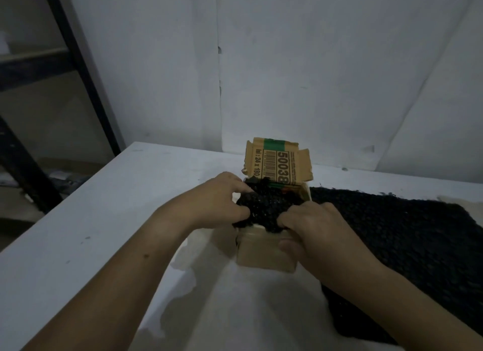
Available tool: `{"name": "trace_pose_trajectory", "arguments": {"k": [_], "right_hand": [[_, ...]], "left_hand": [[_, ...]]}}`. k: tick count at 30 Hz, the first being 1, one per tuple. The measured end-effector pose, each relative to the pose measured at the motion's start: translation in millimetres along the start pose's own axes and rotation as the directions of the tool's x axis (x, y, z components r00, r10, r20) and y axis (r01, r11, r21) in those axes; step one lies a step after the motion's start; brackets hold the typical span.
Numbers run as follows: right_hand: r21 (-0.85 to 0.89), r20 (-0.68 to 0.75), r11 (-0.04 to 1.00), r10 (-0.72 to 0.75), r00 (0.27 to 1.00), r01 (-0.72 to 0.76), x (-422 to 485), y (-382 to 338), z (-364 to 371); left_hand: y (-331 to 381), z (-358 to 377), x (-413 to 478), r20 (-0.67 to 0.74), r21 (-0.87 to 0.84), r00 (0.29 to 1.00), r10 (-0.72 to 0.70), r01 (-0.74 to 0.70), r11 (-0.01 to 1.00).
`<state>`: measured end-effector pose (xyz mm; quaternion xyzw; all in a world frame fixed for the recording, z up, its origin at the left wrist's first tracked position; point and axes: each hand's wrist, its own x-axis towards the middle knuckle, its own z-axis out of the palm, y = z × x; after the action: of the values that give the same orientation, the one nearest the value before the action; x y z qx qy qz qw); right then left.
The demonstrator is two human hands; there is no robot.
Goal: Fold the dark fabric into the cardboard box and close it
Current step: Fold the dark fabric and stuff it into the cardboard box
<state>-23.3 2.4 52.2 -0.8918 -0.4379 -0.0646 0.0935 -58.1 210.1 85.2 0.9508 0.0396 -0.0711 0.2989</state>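
A small cardboard box [264, 254] stands on the white table, its printed lid [278, 165] standing upright at the back. A bunched piece of dark knitted fabric [264, 207] fills the box's top and spills over its near rim. My left hand [222, 201] grips the fabric at the left side, fingers curled into it. At the right, my right hand [311, 225] has its fingers dug into the bundle while the thumb presses the box's front wall.
A second, larger dark knitted cloth [407, 248] lies flat on the table to the right of the box. The white table [104, 233] ends at a left edge, beyond which stands a dark metal frame [78, 63]. A white wall rises behind.
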Motion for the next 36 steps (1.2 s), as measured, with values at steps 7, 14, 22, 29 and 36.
{"name": "trace_pose_trajectory", "arguments": {"k": [7, 14, 22, 29, 36], "right_hand": [[-0.063, 0.010, 0.998, -0.016, 1.000, 0.017, 2.5, 9.1, 8.0], [0.068, -0.036, 0.998, -0.003, 0.999, 0.005, 0.1, 7.1, 4.9], [0.096, 0.235, 0.995, -0.052, 0.970, 0.030, 20.7, -0.9, -16.4], [0.160, 0.383, 0.987, -0.049, 0.922, -0.014, 20.8, 3.8, -22.4], [0.358, 0.192, 0.922, 0.082, 0.978, -0.147, 42.7, 20.8, -33.8]], "left_hand": [[13.6, 9.9, 17.6, -0.020, 0.157, 0.991, -0.133, 0.135, 0.978], [11.9, 12.8, 20.1, -0.015, 0.246, 0.992, -0.122, 0.122, 0.962], [0.2, 7.4, 10.3, 0.058, 0.055, 0.997, -0.045, 0.042, 0.998], [0.7, -3.1, 11.6, -0.018, 0.165, 1.000, 0.019, -0.016, 0.986], [21.7, 1.1, 30.5, 0.132, 0.426, 0.978, -0.163, 0.092, 0.900]]}}
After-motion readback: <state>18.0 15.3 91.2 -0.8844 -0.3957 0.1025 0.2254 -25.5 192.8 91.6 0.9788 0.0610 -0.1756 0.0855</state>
